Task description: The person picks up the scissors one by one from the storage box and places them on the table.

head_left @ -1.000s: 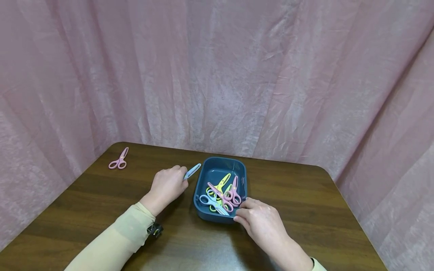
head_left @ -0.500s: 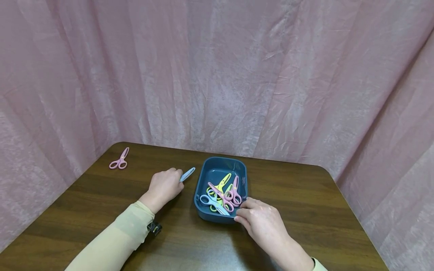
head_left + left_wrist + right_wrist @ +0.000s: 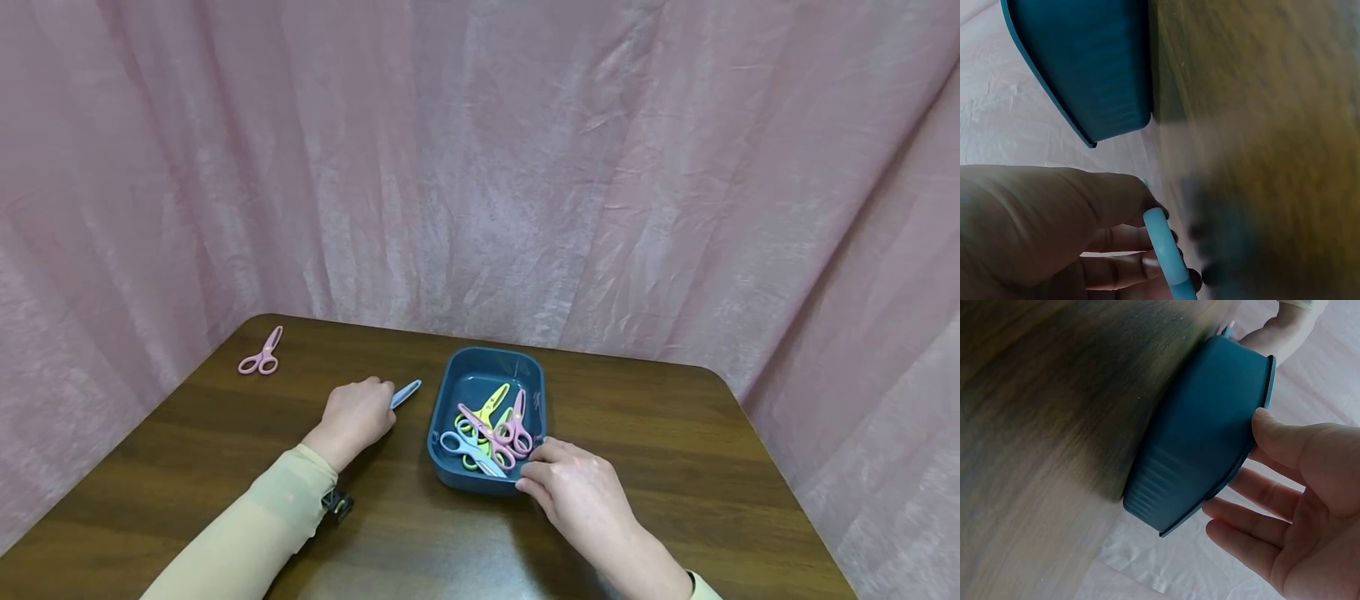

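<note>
In the head view, can't see most of the held blue scissors (image 3: 406,393), tucked behind the left hand (image 3: 354,421), or much of the green scissors (image 3: 505,422), buried under others. In the left wrist view, see a blurry table (image 3: 1272,112) and a cut-off blue box (image 3: 1085,62).

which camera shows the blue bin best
The head view: it alone looks into the bin and shows most of its rim. The left wrist view crops its outside; the right wrist view shows outer walls.
</note>
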A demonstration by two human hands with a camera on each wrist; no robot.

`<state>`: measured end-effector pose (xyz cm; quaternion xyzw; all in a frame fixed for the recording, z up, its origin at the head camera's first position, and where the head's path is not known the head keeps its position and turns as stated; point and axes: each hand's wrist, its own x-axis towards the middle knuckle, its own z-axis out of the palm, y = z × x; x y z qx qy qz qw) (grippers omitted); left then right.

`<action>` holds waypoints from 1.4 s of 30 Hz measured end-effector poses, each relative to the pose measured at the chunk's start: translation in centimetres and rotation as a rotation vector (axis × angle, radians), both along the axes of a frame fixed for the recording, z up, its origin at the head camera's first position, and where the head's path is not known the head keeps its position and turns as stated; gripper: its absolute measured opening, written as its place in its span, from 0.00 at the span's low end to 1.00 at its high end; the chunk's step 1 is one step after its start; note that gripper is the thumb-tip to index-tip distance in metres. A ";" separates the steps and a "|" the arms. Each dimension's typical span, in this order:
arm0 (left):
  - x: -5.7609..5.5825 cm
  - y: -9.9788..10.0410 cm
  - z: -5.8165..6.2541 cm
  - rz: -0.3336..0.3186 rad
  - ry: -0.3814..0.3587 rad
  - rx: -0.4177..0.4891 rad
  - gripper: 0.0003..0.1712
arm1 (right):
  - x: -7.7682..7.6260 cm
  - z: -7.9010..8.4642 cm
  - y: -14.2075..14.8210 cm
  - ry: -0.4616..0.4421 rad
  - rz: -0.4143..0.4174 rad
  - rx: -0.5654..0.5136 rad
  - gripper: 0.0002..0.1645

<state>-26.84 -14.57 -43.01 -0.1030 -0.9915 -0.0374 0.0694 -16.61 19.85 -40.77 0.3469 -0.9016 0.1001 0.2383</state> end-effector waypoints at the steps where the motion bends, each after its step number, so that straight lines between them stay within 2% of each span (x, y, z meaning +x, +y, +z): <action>1: 0.0 -0.1 0.0 0.000 -0.001 0.000 0.06 | 0.0 0.0 0.0 -0.006 -0.001 0.001 0.06; 12: 0.2 -0.1 0.0 -0.011 -0.040 -0.012 0.05 | 0.1 0.1 0.0 -0.019 -0.013 0.020 0.05; 30: 0.8 -0.2 0.3 -0.010 -0.021 -0.019 0.09 | 0.0 0.2 -0.2 -0.027 -0.016 0.020 0.05; 35: 1.3 0.0 0.5 -0.025 -0.033 -0.007 0.13 | 0.0 0.3 -0.1 -0.024 -0.017 0.024 0.05; 42: 2.7 -0.5 0.5 -0.090 0.011 -0.010 0.17 | 0.1 0.3 -0.1 -0.039 -0.024 0.028 0.05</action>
